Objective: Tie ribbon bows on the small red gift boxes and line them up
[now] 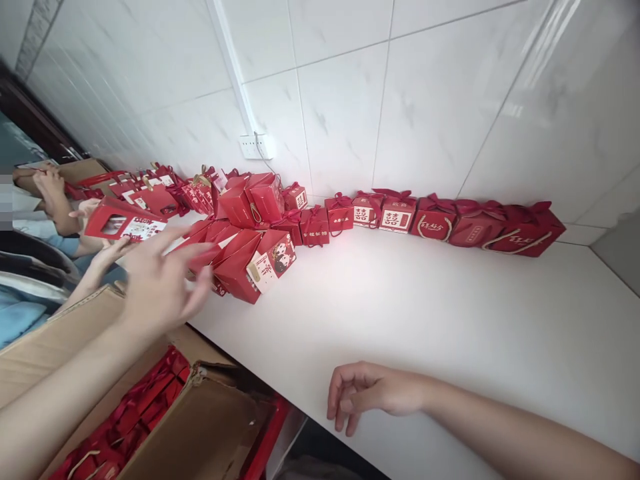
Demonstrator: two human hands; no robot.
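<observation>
My left hand [163, 280] is raised over the corner of the cardboard box, its fingers apart and holding nothing. Just beyond its fingertips stands a cluster of red gift boxes [240, 270], one with a white printed panel. My right hand [367, 393] hovers by the front edge of the white table [425, 313], with loosely curled fingers and nothing in them. Farther back on the table, a row of red gift boxes [340, 217] with ribbon bows lines the wall; the larger ones at the right end [530, 230] have rope handles.
An opened cardboard box [200, 427] below the table edge holds several red ribboned boxes [145, 407]. At left, a co-worker's hands [113, 253] hold a red box with a window [135, 223]. Another person's arm [55, 193] is behind. A socket [257, 147] is on the tiled wall.
</observation>
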